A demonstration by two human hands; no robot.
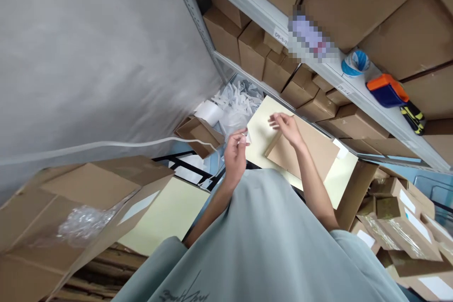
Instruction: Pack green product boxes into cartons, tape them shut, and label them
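Observation:
My left hand (236, 155) is raised at the left edge of the pale yellow table (257, 120), its fingers pinched on a small white piece of paper (247, 138). Over the table, my right hand (285, 127) hangs with its fingers apart and nothing in it. Below and right of that hand, a flat cardboard box (306, 148) lies on the table. A white item (340, 148) sits at the box's far right corner.
Crumpled white scraps (240, 99) fill a bin beyond the table, beside a white roll (209, 112). A metal shelf (262, 14) holds boxes, blue tape (355, 62) and an orange-and-blue tool (387, 90). Open cartons (88, 184) stand left; small boxes (403, 222) are piled right.

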